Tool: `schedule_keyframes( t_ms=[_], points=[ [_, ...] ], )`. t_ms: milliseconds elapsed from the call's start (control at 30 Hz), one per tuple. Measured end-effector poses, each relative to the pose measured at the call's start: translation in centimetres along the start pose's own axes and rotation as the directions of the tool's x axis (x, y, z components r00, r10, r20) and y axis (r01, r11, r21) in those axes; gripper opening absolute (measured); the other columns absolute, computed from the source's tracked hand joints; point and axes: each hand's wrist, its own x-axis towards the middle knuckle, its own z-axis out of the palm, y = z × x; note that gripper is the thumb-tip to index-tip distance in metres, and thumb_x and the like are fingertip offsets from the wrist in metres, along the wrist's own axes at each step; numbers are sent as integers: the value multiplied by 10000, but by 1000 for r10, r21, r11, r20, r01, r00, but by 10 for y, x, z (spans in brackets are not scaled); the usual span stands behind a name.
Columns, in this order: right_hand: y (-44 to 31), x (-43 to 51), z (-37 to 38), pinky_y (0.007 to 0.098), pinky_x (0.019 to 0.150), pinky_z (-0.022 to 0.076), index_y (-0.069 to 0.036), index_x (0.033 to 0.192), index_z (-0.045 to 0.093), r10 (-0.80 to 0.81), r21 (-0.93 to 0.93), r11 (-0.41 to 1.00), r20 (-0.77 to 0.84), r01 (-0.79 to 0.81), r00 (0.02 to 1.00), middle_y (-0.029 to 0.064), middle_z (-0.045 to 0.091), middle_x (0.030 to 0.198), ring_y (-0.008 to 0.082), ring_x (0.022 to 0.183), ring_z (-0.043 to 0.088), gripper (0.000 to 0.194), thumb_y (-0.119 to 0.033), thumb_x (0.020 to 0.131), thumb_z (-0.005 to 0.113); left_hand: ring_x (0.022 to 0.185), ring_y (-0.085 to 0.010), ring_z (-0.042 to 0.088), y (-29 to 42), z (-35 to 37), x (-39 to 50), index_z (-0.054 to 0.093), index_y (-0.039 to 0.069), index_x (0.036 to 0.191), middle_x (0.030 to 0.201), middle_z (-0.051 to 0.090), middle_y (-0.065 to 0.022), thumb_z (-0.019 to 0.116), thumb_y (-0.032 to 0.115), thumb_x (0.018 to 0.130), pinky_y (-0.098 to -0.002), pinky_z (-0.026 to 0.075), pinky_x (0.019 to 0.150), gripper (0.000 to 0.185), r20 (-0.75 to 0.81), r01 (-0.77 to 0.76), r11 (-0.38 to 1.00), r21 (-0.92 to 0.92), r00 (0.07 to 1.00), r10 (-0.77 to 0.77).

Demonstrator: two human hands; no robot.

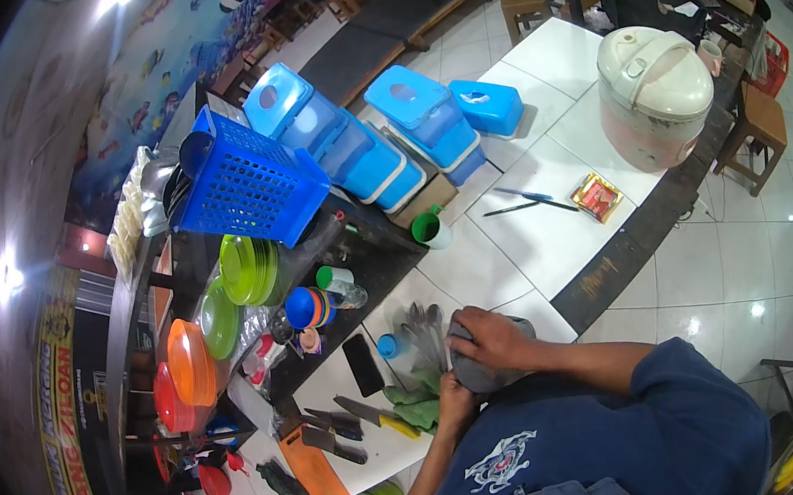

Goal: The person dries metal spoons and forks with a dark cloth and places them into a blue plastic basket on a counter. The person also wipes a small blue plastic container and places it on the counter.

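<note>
A bunched grey cloth (pixel 479 375) is between my hands at the near edge of the white-tiled table. My right hand (pixel 491 336) grips it from above with bent fingers. My left hand (pixel 455 399) is closed at the cloth's lower left edge; whether it also holds something inside the folds is hidden. Several metal spoons (pixel 422 330) lie just beyond the cloth. To the left of my left hand is a crumpled green cloth (pixel 415 401), beside a knife with a yellow handle (pixel 399 426). A blue bottle cap (pixel 388 346) stands near the spoons.
A black phone (pixel 362 365), a cleaver (pixel 332 444) and an orange cutting board (pixel 314 476) lie to the left. Farther off stand a blue basket (pixel 245 185), stacked green plates (pixel 249 267), a green-and-white mug (pixel 432 229), blue lidded containers (pixel 417 121) and a rice cooker (pixel 655 97).
</note>
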Motion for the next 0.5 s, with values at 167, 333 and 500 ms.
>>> schedule_keyframes(
  t_ms=[167,333,500],
  points=[
    [15,-22,-8,506,650,464,32,973,570,285,36,955,176,-295,942,237,598,690,448,714,595,386,-349,907,566,670,-116,599,-42,-12,-10,629,-9,1020,886,661,-50,586,100,826,-244,458,551,226,95,0,1000,-13,995,2],
    [11,-40,-18,476,684,471,-13,1039,572,266,-73,962,42,-263,963,237,609,872,421,811,593,374,-358,896,575,553,-95,534,-38,18,-20,602,12,1041,832,632,-29,570,92,827,-226,388,468,231,141,36,967,-250,990,-1],
    [-26,-77,-20,458,788,459,-48,1078,563,31,-243,970,151,7,988,182,466,1062,364,977,492,394,-369,857,621,498,-69,483,-47,33,-43,602,47,967,679,564,14,547,85,842,-210,344,434,142,-16,55,951,-305,998,-63]
  ],
)
